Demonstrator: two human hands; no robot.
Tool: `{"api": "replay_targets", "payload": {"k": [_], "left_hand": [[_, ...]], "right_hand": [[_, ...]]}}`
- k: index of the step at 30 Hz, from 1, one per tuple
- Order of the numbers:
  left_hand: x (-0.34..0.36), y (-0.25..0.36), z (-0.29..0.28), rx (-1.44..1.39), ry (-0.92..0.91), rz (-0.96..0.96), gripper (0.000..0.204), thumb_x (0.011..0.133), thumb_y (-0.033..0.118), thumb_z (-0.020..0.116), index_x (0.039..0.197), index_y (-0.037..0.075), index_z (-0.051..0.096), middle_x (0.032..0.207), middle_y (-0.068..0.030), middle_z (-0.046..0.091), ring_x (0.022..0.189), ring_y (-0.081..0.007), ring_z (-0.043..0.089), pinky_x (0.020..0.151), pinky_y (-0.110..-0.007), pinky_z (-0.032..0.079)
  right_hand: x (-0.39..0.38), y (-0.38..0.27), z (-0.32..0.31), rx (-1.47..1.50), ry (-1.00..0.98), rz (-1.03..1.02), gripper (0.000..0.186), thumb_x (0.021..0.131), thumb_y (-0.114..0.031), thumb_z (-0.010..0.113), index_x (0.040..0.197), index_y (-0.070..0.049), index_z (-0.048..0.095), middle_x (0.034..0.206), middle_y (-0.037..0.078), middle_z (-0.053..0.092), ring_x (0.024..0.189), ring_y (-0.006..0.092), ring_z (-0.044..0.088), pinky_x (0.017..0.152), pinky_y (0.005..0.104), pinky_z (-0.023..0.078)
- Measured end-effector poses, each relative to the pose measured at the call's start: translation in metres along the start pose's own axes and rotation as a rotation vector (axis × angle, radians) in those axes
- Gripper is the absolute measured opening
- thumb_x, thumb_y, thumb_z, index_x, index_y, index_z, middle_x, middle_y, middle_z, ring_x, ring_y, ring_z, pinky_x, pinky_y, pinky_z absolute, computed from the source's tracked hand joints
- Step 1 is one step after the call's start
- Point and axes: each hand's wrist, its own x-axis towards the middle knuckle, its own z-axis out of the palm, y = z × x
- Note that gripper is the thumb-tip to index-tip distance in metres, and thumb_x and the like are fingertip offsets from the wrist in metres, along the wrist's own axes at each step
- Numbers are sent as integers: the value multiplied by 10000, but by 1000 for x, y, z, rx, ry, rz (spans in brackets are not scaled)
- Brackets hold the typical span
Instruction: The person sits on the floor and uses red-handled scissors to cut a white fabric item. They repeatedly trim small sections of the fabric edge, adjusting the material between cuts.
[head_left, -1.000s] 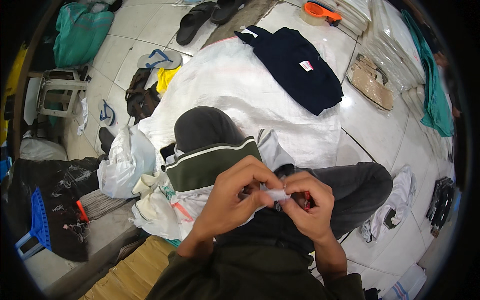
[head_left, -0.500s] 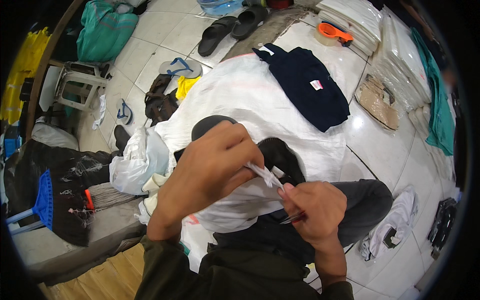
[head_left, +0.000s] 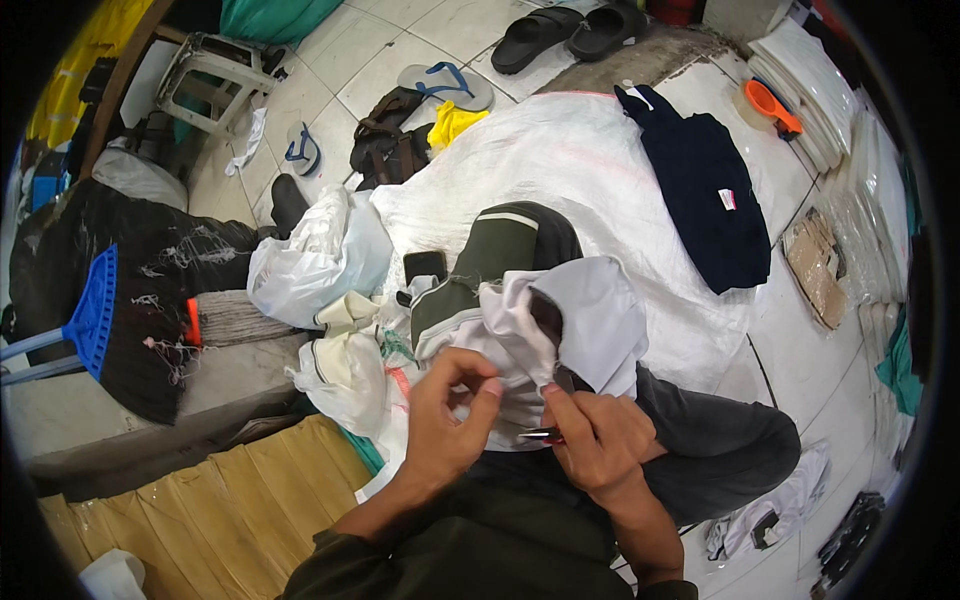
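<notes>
A white and dark green garment lies bunched over my lap, a white flap of it standing up near the middle. My right hand is closed, thumb and forefinger pinching the garment's edge. Within the same fist sits a small pair of snips, its metal blades pointing left and a bit of red at the grip. Beside it on the left, my left hand hovers just in front of the cloth, thumb and forefinger curled together. Whatever they may pinch is too small to make out.
A white sheet covers the floor ahead, with a folded navy garment at its right. Left of my lap are a phone, a white plastic bag and a blue dustpan. Sandals lie at the back.
My left hand has dropped away from the stretched white strip and moved nearer me. The garment now lies spread on my lap, and the view has turned left.
</notes>
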Motion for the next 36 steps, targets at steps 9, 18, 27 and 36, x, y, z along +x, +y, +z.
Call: {"api": "replay_targets", "payload": {"k": [9, 18, 27, 36], "left_hand": [[28, 30, -11, -68, -266, 15, 215, 1002, 199, 767, 988, -13, 736, 796, 15, 674, 753, -36, 601, 655, -210, 469], [25, 29, -9, -570, -355, -131, 290, 1031, 176, 732, 1230, -33, 706, 1006, -38, 732, 910, -106, 702, 804, -269, 579], [18, 39, -5, -491, -482, -35, 570, 978, 22, 750, 1490, -64, 517, 1183, -120, 725, 1077, -166, 696, 961, -316, 571], [10, 43, 2, -422, -461, 69, 746, 974, -83, 699, 1629, -14, 348, 1177, -160, 735, 1074, -164, 699, 944, -285, 563]], "right_hand": [[12, -14, -6, 20, -109, -178, 278, 874, -112, 739, 1145, -71, 781, 844, 4, 609, 574, 113, 507, 502, 271, 366], [7, -18, -9, 256, 95, 148, 255, 884, -56, 822, 1111, 16, 730, 698, 36, 679, 528, 163, 603, 507, 283, 441], [20, -12, -15, 202, 116, 211, 344, 843, -50, 881, 1151, 9, 740, 697, 54, 682, 546, 166, 620, 524, 273, 459], [29, -11, -21, 219, 151, 271, 323, 806, -2, 884, 1103, -49, 766, 887, 101, 695, 704, 200, 684, 569, 292, 515]]}}
